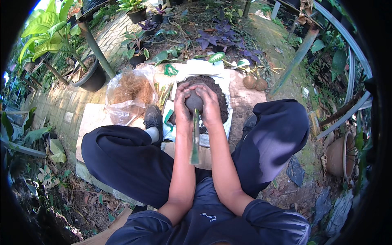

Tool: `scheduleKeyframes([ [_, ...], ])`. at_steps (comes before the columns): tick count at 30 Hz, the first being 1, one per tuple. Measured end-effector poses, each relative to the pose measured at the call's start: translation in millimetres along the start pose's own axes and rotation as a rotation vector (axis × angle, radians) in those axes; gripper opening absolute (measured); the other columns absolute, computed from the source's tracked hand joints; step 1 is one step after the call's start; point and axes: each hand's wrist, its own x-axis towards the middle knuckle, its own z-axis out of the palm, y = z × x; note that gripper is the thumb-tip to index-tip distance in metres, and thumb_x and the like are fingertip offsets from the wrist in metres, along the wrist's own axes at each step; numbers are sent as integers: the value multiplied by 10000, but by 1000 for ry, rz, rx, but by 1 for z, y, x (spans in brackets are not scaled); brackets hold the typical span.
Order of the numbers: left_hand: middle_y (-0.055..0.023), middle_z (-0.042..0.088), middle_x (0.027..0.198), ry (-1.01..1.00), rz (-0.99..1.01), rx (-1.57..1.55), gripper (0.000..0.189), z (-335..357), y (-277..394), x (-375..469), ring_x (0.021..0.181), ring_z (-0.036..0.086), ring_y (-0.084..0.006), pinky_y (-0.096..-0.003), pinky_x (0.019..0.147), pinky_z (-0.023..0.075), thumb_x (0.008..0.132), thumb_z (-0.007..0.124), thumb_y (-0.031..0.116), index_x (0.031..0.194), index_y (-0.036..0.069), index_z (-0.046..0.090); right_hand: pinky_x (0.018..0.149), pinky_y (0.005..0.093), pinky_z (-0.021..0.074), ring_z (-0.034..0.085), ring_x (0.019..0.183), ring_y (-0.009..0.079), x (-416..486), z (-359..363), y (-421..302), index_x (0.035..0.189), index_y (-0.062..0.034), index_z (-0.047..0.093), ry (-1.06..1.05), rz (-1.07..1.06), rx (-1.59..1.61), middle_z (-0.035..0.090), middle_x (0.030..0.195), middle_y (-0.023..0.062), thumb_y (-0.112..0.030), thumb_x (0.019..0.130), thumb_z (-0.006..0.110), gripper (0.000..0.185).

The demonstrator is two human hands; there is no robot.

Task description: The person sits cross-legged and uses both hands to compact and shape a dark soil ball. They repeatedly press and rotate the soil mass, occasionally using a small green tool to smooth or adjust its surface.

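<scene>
A round ball of dark soil (194, 101) is cupped between my two hands. A green plant stem cutting (195, 134) sticks out of it, pointing back toward my body. My left hand (182, 105) wraps the ball's left side and my right hand (211, 104) its right side, with the fingers meeting over the far side. Both hands are smeared with soil. Beneath them, a heap of loose dark soil (221, 95) lies on a white plastic sheet (229, 82). The underside of the ball is hidden.
Left of the soil lie several cut green stems (165, 93) and a clear plastic bag of brown coir fibre (133, 87). Two brown fibre-wrapped balls (255, 83) sit on the cardboard (245, 96) at right. Potted plants and a slanted post (294, 61) stand around.
</scene>
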Motion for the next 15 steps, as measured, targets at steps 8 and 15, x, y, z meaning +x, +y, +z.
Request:
scheduleKeyframes([
  [8, -132, 516, 1214, -113, 13, 194, 419, 12, -4, -6, 1091, 519, -199, -314, 967, 400, 863, 546, 219, 1218, 15, 458, 883, 372, 486, 594, 969, 289, 6, -14, 3, 1044, -3, 550, 152, 129, 616, 612, 1041, 154, -205, 856, 481, 285],
  [15, -132, 453, 1294, -197, 77, 191, 624, 6, -1, -4, 1179, 468, -219, -329, 1006, 366, 886, 565, 279, 1400, 40, 303, 937, 448, 493, 564, 1095, 332, 3, -18, -5, 1232, 1, 454, -89, 156, 858, 555, 1168, 173, -195, 848, 599, 456],
])
